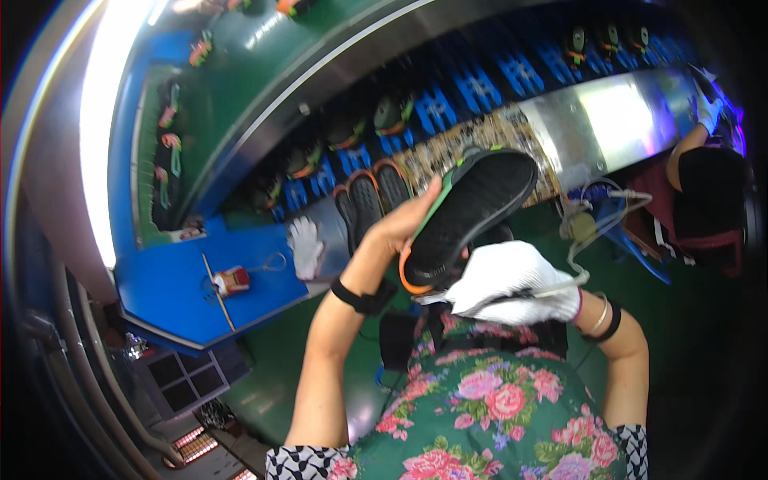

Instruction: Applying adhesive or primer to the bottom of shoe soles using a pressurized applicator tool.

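Note:
My bare left hand (408, 220) grips the edge of a shoe (476, 208). The shoe is tilted with its black sole toward me; its rim is green along the side and orange at the heel. My right hand (512, 284), in a white knit glove, is closed round a slim corded tool (552, 290) whose kind I cannot make out. The tool's pale tip (433, 298) is right by the orange heel. A pale cable (588, 248) runs from the tool up to the right. Glove and shoe hide some of my right fingers.
Shoe soles with orange rims (364, 196) stand at the bench edge beside a patterned mat (512, 132). Blue racks (478, 88) carry several shoes behind. A white glove (306, 246) and red-and-white container (230, 280) lie on the blue table (172, 276). Another person's gloved hand (709, 112) is far right.

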`<state>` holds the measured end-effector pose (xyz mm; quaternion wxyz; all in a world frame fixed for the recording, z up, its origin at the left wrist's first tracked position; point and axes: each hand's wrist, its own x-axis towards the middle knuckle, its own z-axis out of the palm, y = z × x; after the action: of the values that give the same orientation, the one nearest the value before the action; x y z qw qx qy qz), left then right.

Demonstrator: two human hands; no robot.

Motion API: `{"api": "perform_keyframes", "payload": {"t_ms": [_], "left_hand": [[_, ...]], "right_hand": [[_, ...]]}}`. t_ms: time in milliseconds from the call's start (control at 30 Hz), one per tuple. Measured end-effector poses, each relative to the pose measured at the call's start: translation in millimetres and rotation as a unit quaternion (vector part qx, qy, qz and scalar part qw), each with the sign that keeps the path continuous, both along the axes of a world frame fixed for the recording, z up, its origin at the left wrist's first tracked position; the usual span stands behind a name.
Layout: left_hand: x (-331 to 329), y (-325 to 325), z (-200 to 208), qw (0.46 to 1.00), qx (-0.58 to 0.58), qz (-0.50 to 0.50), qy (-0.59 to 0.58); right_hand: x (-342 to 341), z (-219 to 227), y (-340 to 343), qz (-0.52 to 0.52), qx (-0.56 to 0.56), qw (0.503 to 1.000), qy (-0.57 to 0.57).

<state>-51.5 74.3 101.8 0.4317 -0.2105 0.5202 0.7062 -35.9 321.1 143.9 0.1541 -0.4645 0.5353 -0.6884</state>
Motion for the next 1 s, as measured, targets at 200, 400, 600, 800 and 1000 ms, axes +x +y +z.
{"api": "perform_keyframes", "payload": {"t_ms": [200, 400, 600, 800, 1000], "left_hand": [[11, 16, -17, 0.924, 0.216, 0.301, -0.094], [39, 23, -56, 0.853, 0.445, 0.258, -0.089], [43, 40, -48, 0.925, 0.293, 0.235, 0.058], [74, 18, -60, 0.963, 0.133, 0.234, 0.022], [68, 33, -21, 0.795, 0.469, 0.383, -0.042]], "right_hand": [[4, -3, 13, -0.276, 0.022, 0.959, -0.058], [-1, -4, 19, -0.399, 0.087, 0.913, -0.009], [-5, -10, 32, -0.351, 0.078, 0.931, 0.059], [3, -9, 28, -0.350, 0.071, 0.932, 0.062], [5, -5, 24, -0.357, 0.077, 0.928, 0.071]]}}
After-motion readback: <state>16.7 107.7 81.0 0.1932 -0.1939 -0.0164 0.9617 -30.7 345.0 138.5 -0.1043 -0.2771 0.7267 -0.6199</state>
